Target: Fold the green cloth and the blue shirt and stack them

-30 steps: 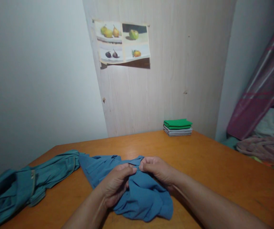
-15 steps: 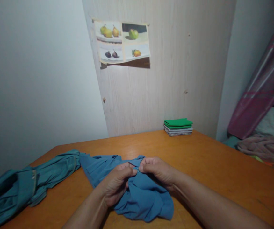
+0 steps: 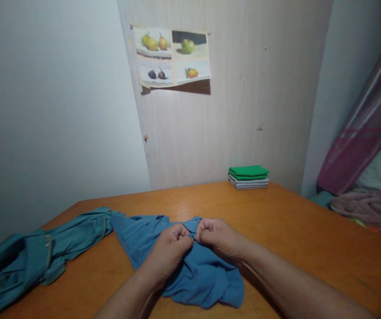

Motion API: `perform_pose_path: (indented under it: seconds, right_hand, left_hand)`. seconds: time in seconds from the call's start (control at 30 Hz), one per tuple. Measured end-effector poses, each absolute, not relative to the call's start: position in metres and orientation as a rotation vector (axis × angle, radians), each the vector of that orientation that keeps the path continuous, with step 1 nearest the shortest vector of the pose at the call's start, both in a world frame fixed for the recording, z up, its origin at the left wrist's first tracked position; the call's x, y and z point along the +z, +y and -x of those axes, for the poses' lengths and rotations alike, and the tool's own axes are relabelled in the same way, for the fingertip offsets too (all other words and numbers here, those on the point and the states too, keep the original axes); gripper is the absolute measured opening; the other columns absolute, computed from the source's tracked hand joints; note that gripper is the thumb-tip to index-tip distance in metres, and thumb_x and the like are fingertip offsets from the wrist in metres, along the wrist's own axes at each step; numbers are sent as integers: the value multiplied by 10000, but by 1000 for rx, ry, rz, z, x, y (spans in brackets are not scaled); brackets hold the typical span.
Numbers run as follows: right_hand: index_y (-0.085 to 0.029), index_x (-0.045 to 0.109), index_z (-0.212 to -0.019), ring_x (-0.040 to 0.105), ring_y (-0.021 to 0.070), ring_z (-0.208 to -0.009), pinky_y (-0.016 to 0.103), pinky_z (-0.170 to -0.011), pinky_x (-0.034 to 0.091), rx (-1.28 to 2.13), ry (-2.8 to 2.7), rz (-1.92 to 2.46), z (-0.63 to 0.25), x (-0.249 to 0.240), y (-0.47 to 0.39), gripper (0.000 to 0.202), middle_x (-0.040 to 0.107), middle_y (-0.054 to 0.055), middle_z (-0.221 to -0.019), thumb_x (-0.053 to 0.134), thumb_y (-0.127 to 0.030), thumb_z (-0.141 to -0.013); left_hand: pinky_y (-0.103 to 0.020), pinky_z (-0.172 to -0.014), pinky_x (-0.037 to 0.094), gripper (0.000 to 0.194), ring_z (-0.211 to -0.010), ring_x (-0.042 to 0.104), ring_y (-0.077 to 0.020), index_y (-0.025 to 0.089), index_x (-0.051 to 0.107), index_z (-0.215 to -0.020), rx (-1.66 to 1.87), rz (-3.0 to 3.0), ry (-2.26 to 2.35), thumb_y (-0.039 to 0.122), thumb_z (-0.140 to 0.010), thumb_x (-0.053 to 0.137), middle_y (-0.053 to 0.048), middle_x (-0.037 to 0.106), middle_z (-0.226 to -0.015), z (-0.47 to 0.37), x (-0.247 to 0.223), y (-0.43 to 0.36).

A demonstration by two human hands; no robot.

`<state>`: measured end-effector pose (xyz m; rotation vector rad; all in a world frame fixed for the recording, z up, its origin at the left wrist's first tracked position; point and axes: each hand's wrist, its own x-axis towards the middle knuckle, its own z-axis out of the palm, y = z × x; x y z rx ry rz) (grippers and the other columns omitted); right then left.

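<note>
A blue garment (image 3: 207, 274) lies rumpled on the wooden table in front of me, one end spread toward the back left. My left hand (image 3: 173, 248) pinches its fabric between thumb and curled fingers. Close on the right, my right hand (image 3: 217, 237) grips the same garment, thumb pressed against the bent fingers. Both thumb tips nearly meet at a small fastening, probably a button, which is mostly covered by the fingers. A teal garment (image 3: 74, 235) with light stitching stretches along the table's left side, touching or overlapping the blue one at its far end.
The orange-brown wooden table (image 3: 293, 235) reaches to the wall. A stack of folded cloths (image 3: 248, 177), green above grey and checked, sits at its back edge. A fruit picture sheet (image 3: 173, 57) hangs on the wall. At right are a pink curtain (image 3: 356, 119) and crumpled bedding (image 3: 363, 204).
My left hand has rolled slightly and shifted right, its thumb now covering more of the small fastening. The right hand keeps its pinch with little movement.
</note>
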<state>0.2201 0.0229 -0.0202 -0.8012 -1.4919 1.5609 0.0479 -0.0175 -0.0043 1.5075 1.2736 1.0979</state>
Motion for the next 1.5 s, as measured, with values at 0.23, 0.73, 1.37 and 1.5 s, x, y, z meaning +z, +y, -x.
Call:
perform_pose_path:
  seconds: [0.23,0.73,1.37,1.5]
  right_hand:
    - [-182,559,-724,350,82,-533,227,-489,240,1357,-1647,894,-224,-18,24,106,456,-77,-577,625,-245,-671]
    - [-176,548,-682,487,107,-566,226,-554,381,1817,-1081,478,-233,4,19,148,532,-41,-609,692,-166,-650]
    - [-166,672,-1055,647,118,-755,227,-688,479,1937,-1607,715,-236,-2,12,438,754,62,-1004,822,-165,-644]
    - [-167,688,-1069,686,132,-781,243,-723,517,2140,-1672,570,-239,-1,1,391,763,74,-1004,809,-168,-698]
  left_hand:
    - [-223,-513,262,114,-544,368,-92,198,507,-703,1147,-1682,1350,252,-761,589,59,418,-591,-56,-3,-20]
    - [-215,-558,379,261,-608,516,-113,179,655,-884,1181,-1556,1189,435,-839,677,-14,643,-784,-33,9,-15]
    - [-193,-435,295,249,-420,443,-81,187,558,-681,1459,-975,1053,362,-761,715,52,536,-500,1,-9,15]
    - [-169,-412,312,191,-410,491,-65,171,555,-670,1505,-697,903,241,-739,719,53,570,-515,6,-5,19]
